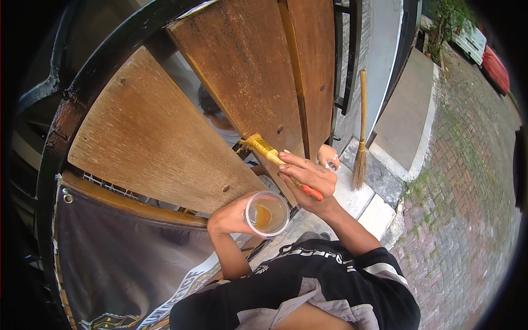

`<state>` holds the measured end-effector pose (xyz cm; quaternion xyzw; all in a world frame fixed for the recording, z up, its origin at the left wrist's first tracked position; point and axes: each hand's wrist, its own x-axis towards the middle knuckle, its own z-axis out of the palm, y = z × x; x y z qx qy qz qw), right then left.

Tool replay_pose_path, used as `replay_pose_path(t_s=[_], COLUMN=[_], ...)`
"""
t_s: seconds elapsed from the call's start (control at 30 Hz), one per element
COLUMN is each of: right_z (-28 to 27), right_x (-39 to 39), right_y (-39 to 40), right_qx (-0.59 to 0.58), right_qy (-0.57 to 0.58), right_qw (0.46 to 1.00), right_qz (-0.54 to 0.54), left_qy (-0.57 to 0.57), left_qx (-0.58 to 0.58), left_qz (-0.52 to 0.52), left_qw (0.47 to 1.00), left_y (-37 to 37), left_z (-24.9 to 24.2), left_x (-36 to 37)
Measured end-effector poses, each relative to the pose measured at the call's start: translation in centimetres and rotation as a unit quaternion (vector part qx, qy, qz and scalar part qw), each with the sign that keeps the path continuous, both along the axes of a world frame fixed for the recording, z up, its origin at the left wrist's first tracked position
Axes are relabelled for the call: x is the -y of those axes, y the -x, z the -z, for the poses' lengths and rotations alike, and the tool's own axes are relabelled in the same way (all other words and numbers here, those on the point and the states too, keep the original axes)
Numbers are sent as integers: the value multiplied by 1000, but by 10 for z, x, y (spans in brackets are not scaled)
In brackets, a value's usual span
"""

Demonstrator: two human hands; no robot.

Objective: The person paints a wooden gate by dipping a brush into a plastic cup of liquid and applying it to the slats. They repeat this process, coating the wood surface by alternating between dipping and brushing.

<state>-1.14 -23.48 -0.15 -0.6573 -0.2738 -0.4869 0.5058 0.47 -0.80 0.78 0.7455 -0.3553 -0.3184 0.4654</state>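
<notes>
Right hand (312, 177) gripping paintbrush (266, 149), bristles (251, 142) at left edge of dark wooden slat (242, 66). Left hand (228, 215) wrapped around clear plastic cup (279, 209), amber liquid (262, 218) inside, near paler slat (148, 132) at left.

Near the middle, the right hand (312, 180) grips a brush (267, 150), bristles (250, 141) at the left edge of a dark plank (242, 60). Below and left of it, I see the left hand (230, 215) round a clear cup (281, 213) with some amber liquid (263, 219) inside. A banner (126, 253) hangs lower left; a broom (359, 165) stands upright, right of centre.
</notes>
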Motion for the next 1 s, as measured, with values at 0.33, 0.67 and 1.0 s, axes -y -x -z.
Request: replay_pose_path(t_s=[0.33, 0.67, 1.0], right_z=[-17, -9, -10], right_x=[5, 10, 12], right_y=[9, 21, 23], right_qx=[25, 1, 38], right_qy=[26, 14, 11], right_qw=[999, 999, 998], right_qz=[28, 42, 45], left_qy=[19, 16, 20], left_qx=[13, 25, 28], left_qz=[5, 0, 6], left_qw=[1000, 1000, 999], left_y=[-2, 0, -2], left_z=[9, 1, 3], left_x=[-3, 0, 0])
